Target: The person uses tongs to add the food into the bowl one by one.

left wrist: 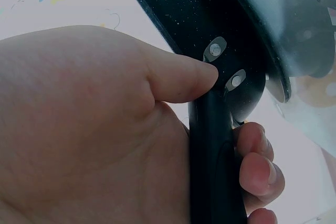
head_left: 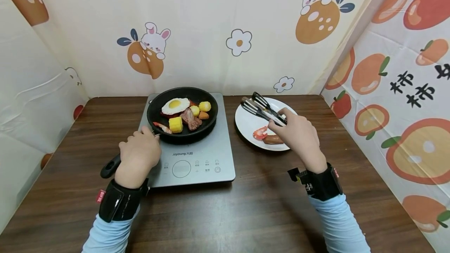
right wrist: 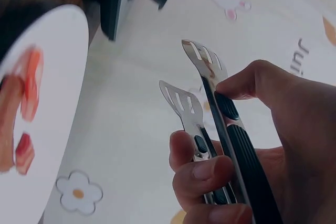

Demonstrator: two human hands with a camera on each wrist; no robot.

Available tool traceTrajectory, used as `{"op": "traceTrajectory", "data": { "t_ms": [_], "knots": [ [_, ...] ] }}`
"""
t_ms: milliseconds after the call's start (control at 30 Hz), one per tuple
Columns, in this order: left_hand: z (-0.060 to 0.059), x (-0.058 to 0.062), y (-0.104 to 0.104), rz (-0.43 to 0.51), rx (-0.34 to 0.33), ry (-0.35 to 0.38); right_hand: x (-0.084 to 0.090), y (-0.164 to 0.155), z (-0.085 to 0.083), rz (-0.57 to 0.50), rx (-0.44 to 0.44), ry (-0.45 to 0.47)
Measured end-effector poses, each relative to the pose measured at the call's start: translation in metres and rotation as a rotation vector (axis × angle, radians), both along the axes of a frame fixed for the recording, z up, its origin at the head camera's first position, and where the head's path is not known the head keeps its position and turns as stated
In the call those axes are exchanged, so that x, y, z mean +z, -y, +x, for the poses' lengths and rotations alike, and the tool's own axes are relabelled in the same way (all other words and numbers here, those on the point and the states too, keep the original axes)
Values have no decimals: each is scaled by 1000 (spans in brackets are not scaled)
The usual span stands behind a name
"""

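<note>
My left hand (head_left: 138,155) grips the black handle (left wrist: 215,161) of a frying pan (head_left: 159,106), thumb along its top near the rivets. In the pan lie a fried egg (head_left: 175,106), a corn piece (head_left: 175,125), a chunk of meat (head_left: 191,120), a shrimp (head_left: 162,127) and several yellow and orange pieces. Over a white plate (head_left: 244,124), my right hand (head_left: 300,136) holds metal tongs with black grips (right wrist: 241,156). The tongs' slotted tips stand apart with nothing between them. On the plate are a shrimp (head_left: 260,132) and a sausage (head_left: 272,139), below the tongs.
Under the pan is a silver induction cooker (head_left: 211,159) with a dial and touch marks. The brown wooden table (head_left: 246,214) stretches in front of both. Printed cloth walls (head_left: 211,18) enclose the back and sides. Each wrist wears a black strap (head_left: 121,202).
</note>
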State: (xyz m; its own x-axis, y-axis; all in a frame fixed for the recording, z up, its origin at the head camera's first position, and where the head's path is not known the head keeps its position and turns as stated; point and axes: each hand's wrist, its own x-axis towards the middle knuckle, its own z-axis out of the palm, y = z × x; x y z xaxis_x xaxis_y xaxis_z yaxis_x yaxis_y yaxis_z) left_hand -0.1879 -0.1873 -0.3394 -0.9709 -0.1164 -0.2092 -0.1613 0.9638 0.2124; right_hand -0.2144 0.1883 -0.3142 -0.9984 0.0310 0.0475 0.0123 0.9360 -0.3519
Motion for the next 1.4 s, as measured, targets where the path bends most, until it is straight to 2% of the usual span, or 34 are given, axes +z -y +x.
{"op": "traceTrajectory", "data": {
  "t_ms": [267,667,1067,1400],
  "knots": [
    [0,1,0,-7,3,3,-2,-25,-8,9,-56,-2],
    [0,-1,0,-9,3,5,-27,-56,-26,11,-61,68],
    [-2,-1,0,-9,9,15,-43,-69,-37,63,-77,150],
    [-1,-1,0,-6,4,13,-43,-71,-37,77,-74,206]
  ]
}}
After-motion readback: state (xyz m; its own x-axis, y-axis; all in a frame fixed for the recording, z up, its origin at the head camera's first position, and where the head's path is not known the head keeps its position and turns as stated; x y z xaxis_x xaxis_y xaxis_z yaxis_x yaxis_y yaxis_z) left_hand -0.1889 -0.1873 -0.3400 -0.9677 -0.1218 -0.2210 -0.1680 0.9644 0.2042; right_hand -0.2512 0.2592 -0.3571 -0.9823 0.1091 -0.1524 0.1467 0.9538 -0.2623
